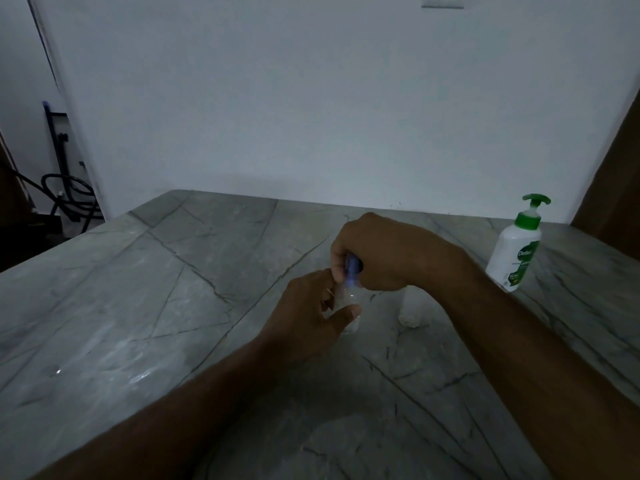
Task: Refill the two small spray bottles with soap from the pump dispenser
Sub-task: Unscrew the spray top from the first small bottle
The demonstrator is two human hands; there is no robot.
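A small clear spray bottle (347, 299) stands on the grey marble table (173, 289) near the middle. My left hand (308, 313) holds its clear body between thumb and fingers. My right hand (374, 252) grips its blue spray top (353, 268) from above. A second small clear bottle (410, 308) stands just to the right, its upper part hidden behind my right wrist. The white pump dispenser (514, 251) with a green pump head stands at the right of the table.
A white wall runs behind the table's far edge. A brown panel (609, 188) rises at the right. Dark cables and a stand (65, 188) sit on the floor beyond the table's left edge.
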